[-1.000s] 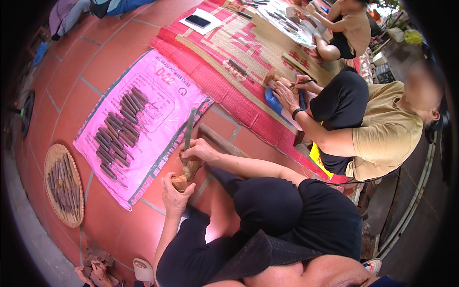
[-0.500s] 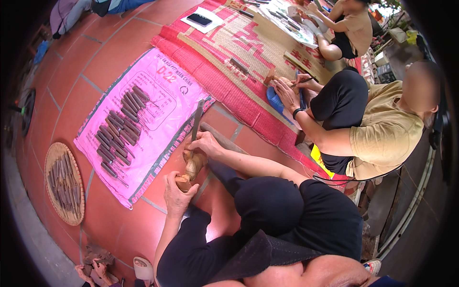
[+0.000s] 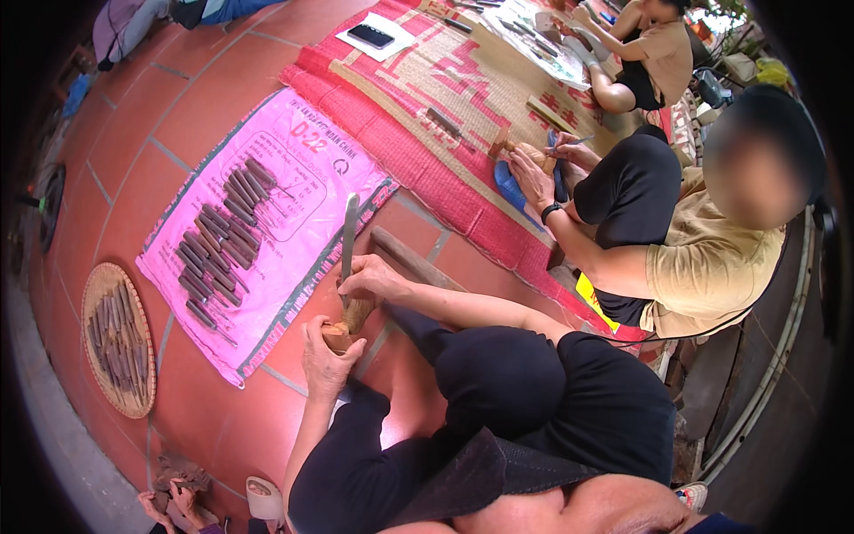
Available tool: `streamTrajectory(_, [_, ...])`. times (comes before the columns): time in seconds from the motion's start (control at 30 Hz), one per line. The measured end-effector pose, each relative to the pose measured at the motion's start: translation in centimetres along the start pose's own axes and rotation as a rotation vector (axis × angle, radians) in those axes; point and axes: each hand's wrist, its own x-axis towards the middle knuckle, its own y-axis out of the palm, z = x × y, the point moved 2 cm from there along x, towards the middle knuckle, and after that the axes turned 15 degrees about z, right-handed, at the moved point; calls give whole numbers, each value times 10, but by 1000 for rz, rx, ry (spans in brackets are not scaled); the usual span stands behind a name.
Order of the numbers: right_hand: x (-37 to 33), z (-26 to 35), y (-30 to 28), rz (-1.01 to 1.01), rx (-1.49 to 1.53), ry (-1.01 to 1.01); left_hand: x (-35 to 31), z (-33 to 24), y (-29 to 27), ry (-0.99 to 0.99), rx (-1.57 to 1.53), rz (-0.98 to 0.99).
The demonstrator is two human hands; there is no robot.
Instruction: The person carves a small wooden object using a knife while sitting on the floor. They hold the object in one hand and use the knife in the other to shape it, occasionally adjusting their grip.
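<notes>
My left hand (image 3: pixel 324 367) wraps round the near end of a light-brown wood carving (image 3: pixel 358 315), low between my knees. The carving has a rounded, shaped part toward my right hand and a flat-faced block at the left hand. My right hand (image 3: pixel 375 279) grips a long, flat metal carving tool (image 3: pixel 349 233), its upper end standing well above the fist. The tool's lower end comes down against or very near the wood; the fingers partly hide it.
Many dark-handled tools (image 3: pixel 222 236) lie on a pink sack (image 3: pixel 294 209) ahead. A round woven basket (image 3: pixel 151 378) with similar tools sits left. A wooden bar (image 3: pixel 414 258) lies beyond my right hand. At right, a co-worker (image 3: pixel 712 258) carves on a red mat (image 3: pixel 480 209).
My right hand has shifted slightly down and left, and the tool stands more upright, its lower end closer to my left hand. The co-worker's head has tilted toward me.
</notes>
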Motion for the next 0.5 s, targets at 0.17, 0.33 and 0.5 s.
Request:
streamTrajectory(0.17, [5, -4, -18, -178, -78, -28, -1, -4, -1, -5, 7, 26])
streamTrajectory(0.33, [2, -9, -6, -23, -19, -45, 0, -1, -1, -16, -46, 3])
streamTrajectory(0.5, [6, -7, -18, -144, -34, -38, -2, 0, -1, 16, 4, -8])
